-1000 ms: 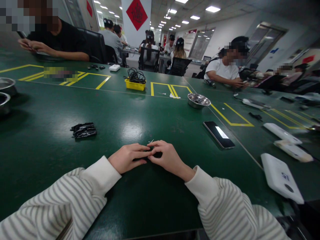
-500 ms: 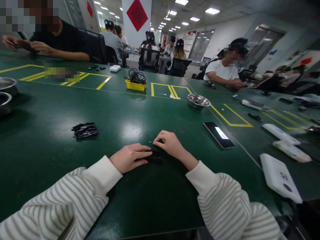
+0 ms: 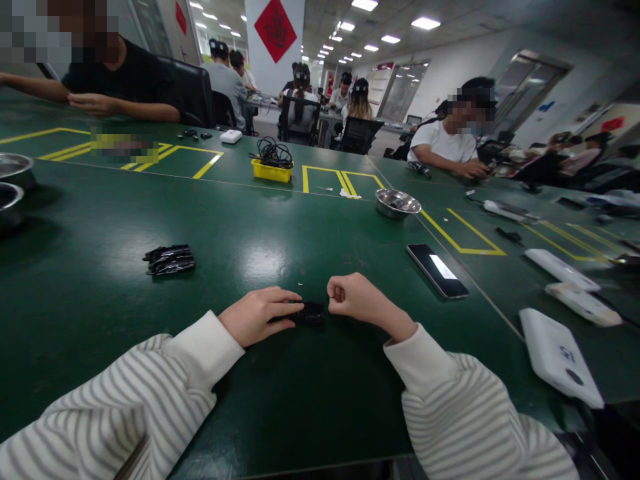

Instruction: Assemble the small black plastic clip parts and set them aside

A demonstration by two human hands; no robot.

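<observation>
Hands apart. Left hand at left end of black item on bench, fingers extended, can't tell if gripping. Right hand curled closed just right of it, contents unclear. Tiny white piece beyond; black bundle farther left.

Site: an open office floor, used as a workroom. Long green table before me, marked into rectangles with yellow tape; a metal bowl and a yellow bin of black cables on it. People sit in mesh-backed chairs at tables beyond. Rows of ceiling panel lights, a white column bearing a red diamond hanging. Far right blurred; possibly more seated workers there.
</observation>
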